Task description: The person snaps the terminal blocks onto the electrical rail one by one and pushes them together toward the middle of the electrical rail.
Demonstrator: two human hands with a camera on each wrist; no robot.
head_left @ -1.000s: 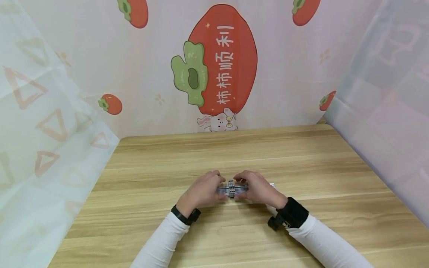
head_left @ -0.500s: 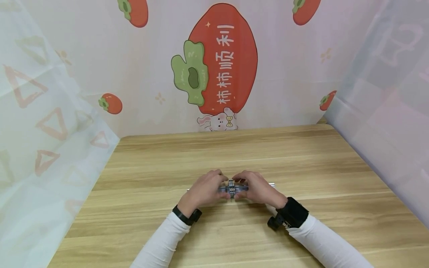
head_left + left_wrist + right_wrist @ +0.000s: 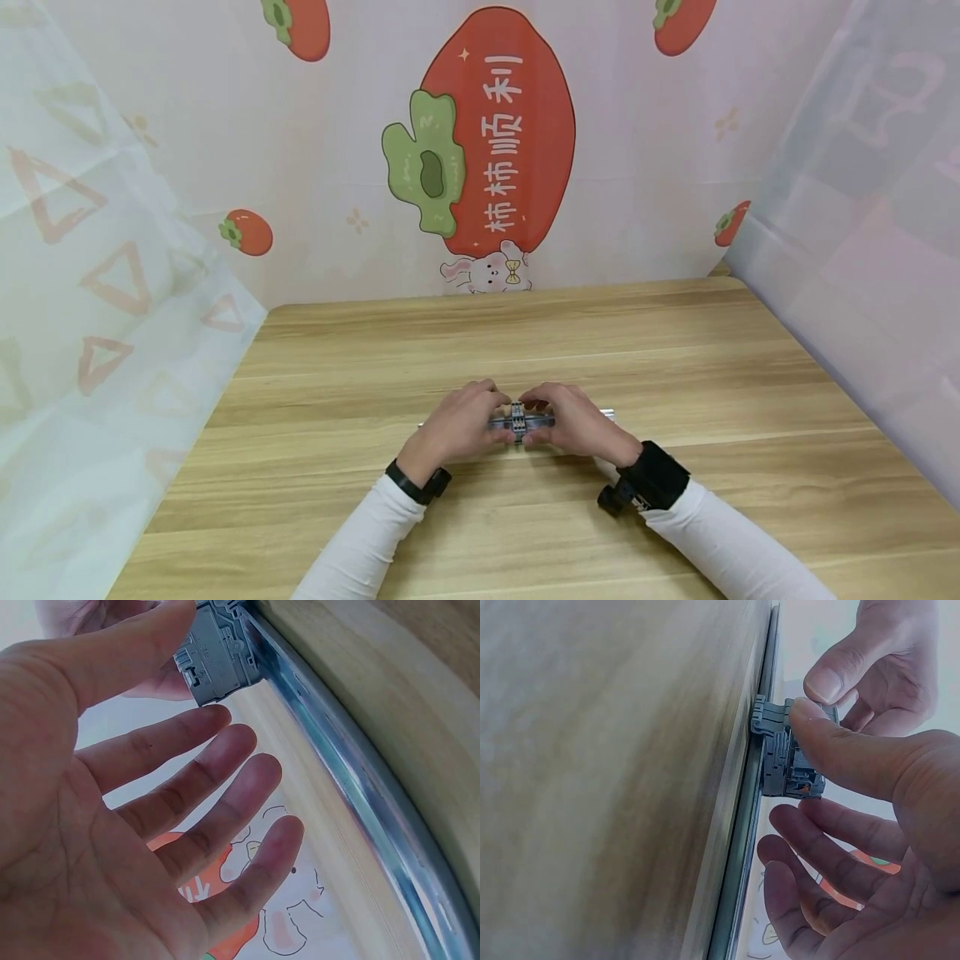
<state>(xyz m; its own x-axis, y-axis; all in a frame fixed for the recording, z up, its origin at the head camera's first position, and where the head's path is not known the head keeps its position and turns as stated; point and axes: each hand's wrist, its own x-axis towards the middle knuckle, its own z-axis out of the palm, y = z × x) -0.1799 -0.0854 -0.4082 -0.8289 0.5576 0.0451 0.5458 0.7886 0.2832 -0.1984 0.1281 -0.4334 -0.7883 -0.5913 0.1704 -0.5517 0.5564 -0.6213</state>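
Grey DIN-rail terminal blocks [image 3: 518, 422] stand side by side across a long metal DIN rail [image 3: 607, 413] near the middle of the table. From the left, my left hand [image 3: 456, 423] holds the blocks' two ends between thumb and index finger; its other fingers are spread in the left wrist view. My right hand [image 3: 581, 423] pinches them likewise from the right, its thumb lying over one end in the right wrist view. A block's flat side [image 3: 217, 656] faces the left wrist camera. The hands cover much of the rail, and how the blocks' feet sit on it is hidden.
The wooden table [image 3: 525, 350] extends around the rail on all sides. Behind it hangs a white cloth [image 3: 360, 150] printed with persimmons and a rabbit. Pale cloth also hangs at both sides. Black bands with small cameras [image 3: 437, 482] sit on both wrists.
My left hand has shifted slightly right, its fingertips closing in on the terminal blocks, and the rail's left end has come into sight. My right hand has stayed nearly still.
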